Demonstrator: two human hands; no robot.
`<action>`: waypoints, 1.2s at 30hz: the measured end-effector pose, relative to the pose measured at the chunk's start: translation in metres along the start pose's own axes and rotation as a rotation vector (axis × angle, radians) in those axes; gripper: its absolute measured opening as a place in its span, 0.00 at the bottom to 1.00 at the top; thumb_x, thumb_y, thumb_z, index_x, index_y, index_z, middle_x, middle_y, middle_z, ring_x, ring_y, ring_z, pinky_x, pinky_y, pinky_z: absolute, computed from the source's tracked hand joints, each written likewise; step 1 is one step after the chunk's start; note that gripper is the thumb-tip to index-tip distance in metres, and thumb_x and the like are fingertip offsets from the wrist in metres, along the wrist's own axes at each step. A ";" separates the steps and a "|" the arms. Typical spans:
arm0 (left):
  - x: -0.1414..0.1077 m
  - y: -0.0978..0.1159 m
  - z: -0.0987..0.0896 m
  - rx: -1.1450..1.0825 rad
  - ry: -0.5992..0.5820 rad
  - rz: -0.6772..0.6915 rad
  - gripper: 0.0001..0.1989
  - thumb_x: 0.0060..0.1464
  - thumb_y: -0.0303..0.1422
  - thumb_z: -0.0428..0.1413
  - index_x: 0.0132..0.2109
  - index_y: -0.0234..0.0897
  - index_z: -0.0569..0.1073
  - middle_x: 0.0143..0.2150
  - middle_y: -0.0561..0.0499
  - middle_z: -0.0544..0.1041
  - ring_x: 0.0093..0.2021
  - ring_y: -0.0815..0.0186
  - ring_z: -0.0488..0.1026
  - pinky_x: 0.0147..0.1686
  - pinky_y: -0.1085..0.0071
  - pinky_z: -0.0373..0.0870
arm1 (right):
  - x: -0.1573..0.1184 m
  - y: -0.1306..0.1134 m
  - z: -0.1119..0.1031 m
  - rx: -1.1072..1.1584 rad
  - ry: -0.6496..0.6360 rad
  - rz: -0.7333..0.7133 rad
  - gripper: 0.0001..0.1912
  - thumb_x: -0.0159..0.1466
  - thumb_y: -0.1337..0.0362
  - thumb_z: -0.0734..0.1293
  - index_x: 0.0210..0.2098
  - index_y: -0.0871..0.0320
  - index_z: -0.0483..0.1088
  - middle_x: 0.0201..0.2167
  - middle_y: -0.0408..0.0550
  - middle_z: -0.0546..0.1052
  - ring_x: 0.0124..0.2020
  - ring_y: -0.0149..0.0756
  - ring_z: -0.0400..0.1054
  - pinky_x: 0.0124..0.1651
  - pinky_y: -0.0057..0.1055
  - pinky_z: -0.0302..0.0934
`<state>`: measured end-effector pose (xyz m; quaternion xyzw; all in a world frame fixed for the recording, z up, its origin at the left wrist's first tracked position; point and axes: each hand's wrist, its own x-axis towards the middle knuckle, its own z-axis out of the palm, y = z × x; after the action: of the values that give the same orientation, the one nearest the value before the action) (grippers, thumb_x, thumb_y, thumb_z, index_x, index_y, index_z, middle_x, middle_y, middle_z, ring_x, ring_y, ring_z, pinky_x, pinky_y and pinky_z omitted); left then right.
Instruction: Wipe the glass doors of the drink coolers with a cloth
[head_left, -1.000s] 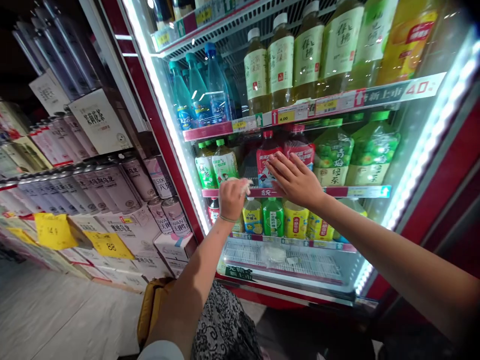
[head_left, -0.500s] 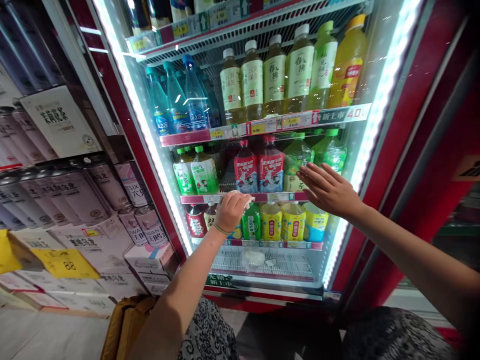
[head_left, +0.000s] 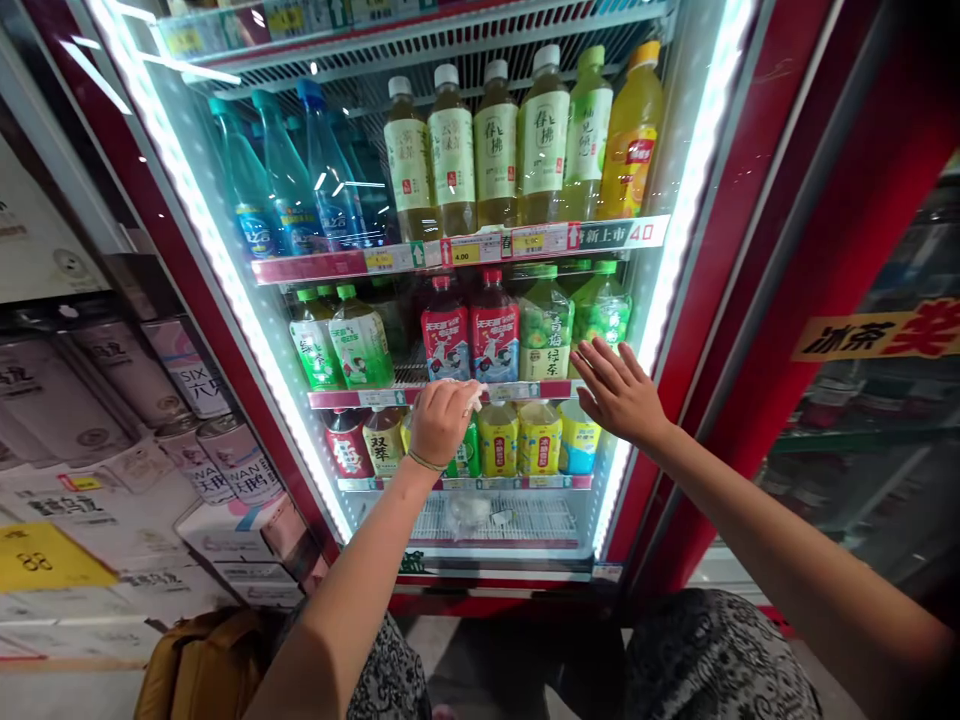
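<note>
My left hand (head_left: 439,420) is closed around a crumpled white tissue or cloth (head_left: 473,396), at the glass front of a lit drinks fridge. It appears over the shelf edge below the red-labelled bottles (head_left: 495,335). On the right, my right hand (head_left: 622,393) is open with fingers spread, holding nothing. It is against or just in front of the glass, beside the green tea bottles (head_left: 547,325); contact is hard to tell. Yellow-labelled bottles (head_left: 499,440) show between my two hands. Part of a green bottle (head_left: 465,452) is hidden behind my left hand.
Stacked pale tins (head_left: 60,390) and boxes stand left of the fridge. A brown bag (head_left: 202,665) lies on the floor at lower left. Another cabinet with a red frame (head_left: 855,180) is at the right. A clear plastic-wrapped item (head_left: 470,512) sits on the bottom rack.
The view has swung right, so fridge and bag appear further left. My left hand keeps the white tissue or cloth near the same shelf edge. My right hand stays spread near the green bottles.
</note>
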<state>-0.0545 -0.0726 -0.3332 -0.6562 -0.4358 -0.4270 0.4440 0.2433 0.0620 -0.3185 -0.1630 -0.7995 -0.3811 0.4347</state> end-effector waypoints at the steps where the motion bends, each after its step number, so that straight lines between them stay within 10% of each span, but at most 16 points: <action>1: -0.002 0.003 0.002 0.012 0.051 -0.059 0.10 0.64 0.28 0.59 0.51 0.39 0.79 0.41 0.46 0.80 0.46 0.59 0.75 0.50 0.61 0.73 | -0.001 0.000 0.000 0.001 0.002 0.004 0.42 0.71 0.63 0.64 0.77 0.49 0.39 0.75 0.48 0.58 0.75 0.46 0.52 0.78 0.52 0.46; 9: -0.018 0.029 0.010 -0.045 -0.045 0.129 0.12 0.64 0.25 0.58 0.52 0.40 0.79 0.41 0.49 0.81 0.47 0.60 0.75 0.51 0.64 0.73 | -0.014 -0.018 -0.004 0.027 0.001 0.081 0.42 0.71 0.66 0.65 0.77 0.53 0.41 0.73 0.53 0.62 0.75 0.48 0.52 0.77 0.55 0.49; 15: 0.001 0.034 0.023 -0.029 0.158 -0.162 0.09 0.62 0.27 0.60 0.49 0.38 0.79 0.40 0.46 0.78 0.44 0.59 0.74 0.49 0.62 0.73 | -0.045 -0.066 -0.016 0.142 0.005 0.200 0.39 0.71 0.70 0.64 0.76 0.48 0.47 0.69 0.50 0.69 0.71 0.48 0.61 0.73 0.54 0.60; 22: -0.040 0.057 0.026 -0.100 -0.062 -0.025 0.12 0.63 0.25 0.59 0.52 0.41 0.79 0.42 0.48 0.81 0.47 0.60 0.76 0.51 0.63 0.74 | -0.077 -0.136 -0.011 0.241 -0.091 0.324 0.38 0.71 0.71 0.63 0.76 0.49 0.48 0.68 0.52 0.70 0.71 0.50 0.61 0.70 0.56 0.62; 33: -0.079 0.067 0.031 -0.136 -0.107 -0.123 0.13 0.63 0.25 0.59 0.52 0.43 0.79 0.42 0.48 0.81 0.46 0.61 0.77 0.52 0.62 0.75 | -0.059 -0.167 -0.007 0.372 -0.012 0.560 0.33 0.72 0.70 0.62 0.73 0.46 0.55 0.64 0.57 0.71 0.71 0.53 0.61 0.65 0.57 0.68; 36: -0.057 0.059 0.030 -0.127 -0.041 -0.148 0.12 0.63 0.26 0.60 0.51 0.41 0.80 0.42 0.47 0.81 0.46 0.60 0.76 0.53 0.61 0.75 | -0.064 -0.177 -0.013 0.439 -0.021 0.656 0.30 0.72 0.70 0.61 0.71 0.45 0.60 0.63 0.57 0.71 0.69 0.52 0.63 0.64 0.57 0.68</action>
<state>-0.0077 -0.0682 -0.4067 -0.6577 -0.4643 -0.4717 0.3597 0.1821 -0.0600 -0.4491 -0.3169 -0.7719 -0.0401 0.5497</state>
